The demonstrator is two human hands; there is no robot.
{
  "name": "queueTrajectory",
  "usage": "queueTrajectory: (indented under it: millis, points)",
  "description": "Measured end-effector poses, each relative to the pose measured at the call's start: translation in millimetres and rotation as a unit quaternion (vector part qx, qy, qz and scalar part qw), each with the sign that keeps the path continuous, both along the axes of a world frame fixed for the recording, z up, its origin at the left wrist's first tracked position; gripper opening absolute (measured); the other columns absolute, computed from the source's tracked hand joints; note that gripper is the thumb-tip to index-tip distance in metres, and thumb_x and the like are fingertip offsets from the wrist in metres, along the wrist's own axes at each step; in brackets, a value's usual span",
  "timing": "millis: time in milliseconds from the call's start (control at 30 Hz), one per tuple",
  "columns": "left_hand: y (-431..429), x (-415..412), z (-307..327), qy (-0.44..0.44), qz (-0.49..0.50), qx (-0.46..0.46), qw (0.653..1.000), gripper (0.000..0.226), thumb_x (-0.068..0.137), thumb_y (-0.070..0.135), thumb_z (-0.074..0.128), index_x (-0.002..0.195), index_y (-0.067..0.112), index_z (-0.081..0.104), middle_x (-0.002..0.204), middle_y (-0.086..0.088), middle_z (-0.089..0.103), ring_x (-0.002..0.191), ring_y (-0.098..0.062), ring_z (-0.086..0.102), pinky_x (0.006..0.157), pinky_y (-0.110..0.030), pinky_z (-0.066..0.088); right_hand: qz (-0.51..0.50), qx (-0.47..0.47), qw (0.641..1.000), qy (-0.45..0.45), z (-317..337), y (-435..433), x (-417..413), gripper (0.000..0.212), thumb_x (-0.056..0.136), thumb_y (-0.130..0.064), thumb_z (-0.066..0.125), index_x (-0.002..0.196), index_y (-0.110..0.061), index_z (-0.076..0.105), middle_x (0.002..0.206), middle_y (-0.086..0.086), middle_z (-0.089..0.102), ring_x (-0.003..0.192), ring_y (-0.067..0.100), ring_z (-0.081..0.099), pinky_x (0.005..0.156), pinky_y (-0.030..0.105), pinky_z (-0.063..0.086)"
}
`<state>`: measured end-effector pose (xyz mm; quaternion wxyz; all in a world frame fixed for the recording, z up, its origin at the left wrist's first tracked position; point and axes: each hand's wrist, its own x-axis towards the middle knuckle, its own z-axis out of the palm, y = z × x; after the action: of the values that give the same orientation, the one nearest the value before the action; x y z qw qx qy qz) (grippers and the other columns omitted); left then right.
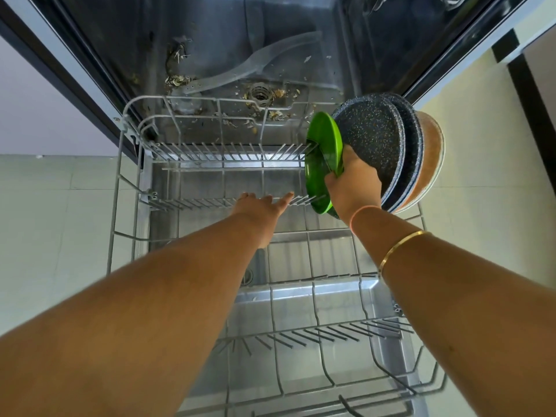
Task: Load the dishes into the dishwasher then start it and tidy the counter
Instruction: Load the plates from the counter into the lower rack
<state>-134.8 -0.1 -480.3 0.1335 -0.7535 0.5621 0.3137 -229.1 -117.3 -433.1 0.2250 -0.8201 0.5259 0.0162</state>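
Steel everywhere, basically. Dishwasher tub [210, 40] is the biggest thing in view, dark and shiny inside, with a pale curved spray arm [240, 67] lying across its floor and a round filter [259, 93] in the middle. Bits of food debris [177, 81] are scattered round both of them, flaky and yellowish.

Next is the grey wire rack [186, 203], pulled out over the open door [301, 296]. It's mostly bare, just rows of thin slanted tines, and all the dishes sit at the far right corner.

That corner has blue speckled plates [370, 139], at least two, up on edge and leaning. They're matte with little white flecks. Behind them is an orange plate [430, 155] with a paler rim. Whether that lot is slotted into the tines or just propped against the hand, I can't tell.

In front of those are two glossy green plates [319, 176], also on edge, with their lower rims down among the tines.

The right hand [355, 185] has its fingers clamped on the edge of the green plates, thumb on the near side. The left hand [258, 206] reaches flat toward the same tine row, fingers straight and slightly apart, holding nothing. I can't make out if the tips actually touch the wire.

Smallest stuff is a thin gold bangle [400, 245] and a pink band [365, 210] on the right wrist.
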Motion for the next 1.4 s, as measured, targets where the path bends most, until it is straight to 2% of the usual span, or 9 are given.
queueTrajectory:
  millis: [200, 267, 333, 433, 600, 867, 1067, 1200, 1400]
  points:
    - [6.4, -4.1, 0.2, 0.036, 0.059, -0.010, 0.998, 0.102, 0.083, -0.001, 0.056, 0.147, 0.027, -0.019, 0.158, -0.009, -0.005, 0.145, -0.036, -0.003, 0.119, -0.046, 0.004, -0.007, 0.050, 0.999, 0.002, 0.8, 0.3, -2.6, 0.048, 0.090, -0.015, 0.055, 0.134, -0.015, 0.037, 0.106, 0.016, 0.064, 0.098, 0.038, 0.061, 0.085, 0.042, 0.050]
    - [11.9, -5.4, 4.0, 0.042, 0.078, -0.030, 0.996, 0.101, 0.083, 0.001, 0.057, 0.147, 0.024, -0.019, 0.158, -0.010, -0.010, 0.144, -0.034, -0.009, 0.118, -0.045, -0.001, -0.022, 0.069, 0.997, 0.001, 5.8, 2.8, -3.4, 0.060, 0.088, -0.020, 0.061, 0.139, -0.011, 0.030, 0.113, 0.017, 0.061, 0.101, 0.039, 0.060, 0.088, 0.044, 0.051]
    - [16.5, -3.4, 11.2, 0.035, 0.091, -0.047, 0.994, 0.099, 0.085, 0.006, 0.058, 0.148, 0.020, -0.018, 0.157, -0.012, -0.012, 0.144, -0.033, -0.011, 0.116, -0.043, -0.004, -0.038, 0.064, 0.997, -0.011, 14.1, 8.8, -5.0, 0.076, 0.087, -0.025, 0.063, 0.146, -0.009, 0.018, 0.125, 0.019, 0.054, 0.107, 0.038, 0.057, 0.092, 0.045, 0.049]
    - [21.2, 5.4, 39.8, 0.019, 0.128, -0.083, 0.988, 0.091, 0.089, 0.012, 0.055, 0.148, 0.014, -0.014, 0.158, -0.013, -0.009, 0.145, -0.031, -0.010, 0.116, -0.039, -0.005, 0.004, 0.010, 1.000, -0.012, 40.5, 26.6, -2.1, 0.078, 0.092, -0.031, 0.055, 0.150, -0.010, 0.008, 0.142, 0.018, 0.033, 0.118, 0.037, 0.050, 0.096, 0.044, 0.045]
    - [31.2, 22.5, 125.7, 0.007, 0.178, -0.152, 0.972, 0.075, 0.094, 0.015, 0.046, 0.150, 0.011, -0.004, 0.159, -0.009, 0.001, 0.146, -0.026, -0.003, 0.118, -0.035, -0.002, 0.135, -0.015, 0.990, -0.028, 113.1, 65.2, 25.3, 0.061, 0.095, -0.022, 0.045, 0.148, -0.011, 0.016, 0.151, 0.011, 0.019, 0.136, 0.030, 0.031, 0.104, 0.042, 0.042]
    - [91.6, 69.0, 308.1, -0.033, 0.195, -0.245, 0.949, 0.067, 0.092, 0.024, 0.046, 0.150, 0.012, 0.015, 0.154, -0.007, 0.023, 0.144, -0.025, 0.015, 0.117, -0.036, 0.013, 0.290, -0.025, 0.956, -0.029, 283.7, 127.5, 83.2, 0.063, 0.094, -0.014, 0.046, 0.150, -0.012, 0.015, 0.154, 0.011, 0.015, 0.138, 0.029, 0.026, 0.106, 0.037, 0.036]
    - [192.5, 98.5, 447.7, -0.130, 0.275, -0.331, 0.893, 0.061, 0.091, 0.023, 0.041, 0.147, 0.004, 0.023, 0.151, -0.013, 0.031, 0.140, -0.032, 0.027, 0.115, -0.038, 0.021, 0.350, -0.069, 0.928, -0.103, 396.5, 195.3, 127.4, 0.059, 0.097, -0.019, 0.041, 0.150, -0.011, 0.015, 0.155, 0.012, 0.015, 0.140, 0.030, 0.024, 0.109, 0.037, 0.037]
    - [265.4, 131.7, 509.3, -0.147, 0.354, -0.333, 0.862, 0.066, 0.096, 0.023, 0.043, 0.150, 0.011, 0.007, 0.158, -0.005, 0.012, 0.146, -0.023, 0.007, 0.118, -0.033, 0.007, 0.407, -0.097, 0.896, -0.146, 453.2, 263.6, 168.4, 0.056, 0.096, -0.017, 0.044, 0.148, -0.011, 0.023, 0.154, 0.012, 0.020, 0.139, 0.030, 0.029, 0.106, 0.036, 0.039]
    - [370.6, 204.5, 552.8, -0.194, 0.419, -0.363, 0.810, 0.065, 0.096, 0.024, 0.045, 0.150, 0.012, 0.011, 0.157, -0.006, 0.015, 0.146, -0.023, 0.007, 0.119, -0.034, 0.008, 0.475, -0.135, 0.849, -0.189, 502.1, 371.0, 250.1, 0.051, 0.097, -0.016, 0.042, 0.146, -0.014, 0.026, 0.154, 0.011, 0.023, 0.138, 0.028, 0.032, 0.107, 0.035, 0.041]
